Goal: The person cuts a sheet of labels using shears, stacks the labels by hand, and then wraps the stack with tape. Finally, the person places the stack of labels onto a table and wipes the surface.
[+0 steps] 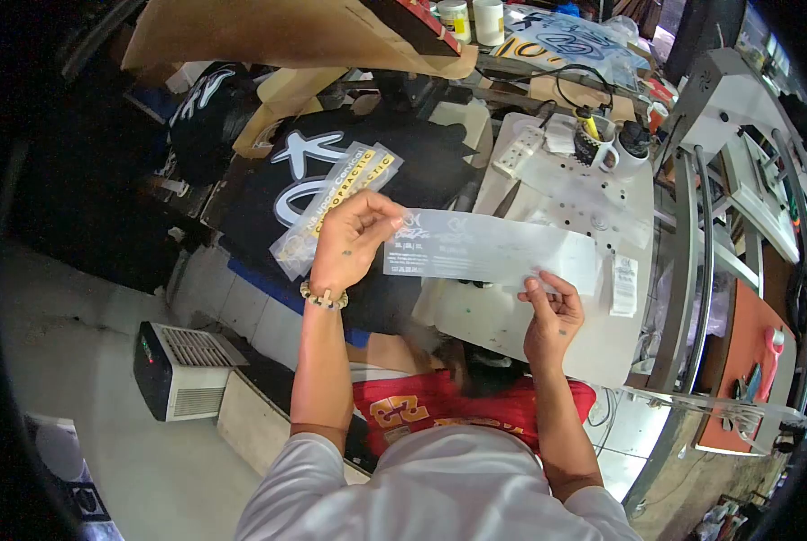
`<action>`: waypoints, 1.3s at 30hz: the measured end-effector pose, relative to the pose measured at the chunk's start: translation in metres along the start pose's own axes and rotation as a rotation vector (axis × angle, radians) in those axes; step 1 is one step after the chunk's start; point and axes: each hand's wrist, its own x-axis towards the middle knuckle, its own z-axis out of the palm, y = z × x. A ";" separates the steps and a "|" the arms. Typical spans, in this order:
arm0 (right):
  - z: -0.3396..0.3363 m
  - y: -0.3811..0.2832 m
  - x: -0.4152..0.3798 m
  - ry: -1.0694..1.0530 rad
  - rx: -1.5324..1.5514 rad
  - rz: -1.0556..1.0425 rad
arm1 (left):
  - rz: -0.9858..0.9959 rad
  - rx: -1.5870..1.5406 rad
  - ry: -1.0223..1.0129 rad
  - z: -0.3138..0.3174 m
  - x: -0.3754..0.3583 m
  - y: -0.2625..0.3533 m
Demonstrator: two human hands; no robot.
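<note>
Film strip (475,248) is hanging above a pale board (597,352); left hand (345,248) is pinching one end, right hand (552,323) the other. Inspection seems to be proceeding; any shift is needing even tension.

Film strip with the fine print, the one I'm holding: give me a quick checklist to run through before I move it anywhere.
1. Left hand pinching the left end of the film strip: ok.
2. Right hand gripping near its lower right edge: ok.
3. Strip spread open, not folded: ok.
4. Smallest print sharp and complete: cannot tell, too small here.
5. Black fabric free of other film: not ok, yellow-lettered strips lie on it.
6. Mug upright and apart from the strip: ok.
</note>
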 end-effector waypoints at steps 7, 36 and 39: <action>0.014 0.021 -0.015 -0.095 -0.069 0.058 | -0.089 0.143 0.035 -0.030 -0.025 0.002; -0.096 -0.044 -0.056 -0.135 -0.759 0.019 | -0.072 -0.483 -0.414 0.079 -0.076 0.060; -0.102 -0.024 -0.066 0.044 -0.512 0.124 | 0.054 -0.554 -0.465 0.111 -0.069 0.082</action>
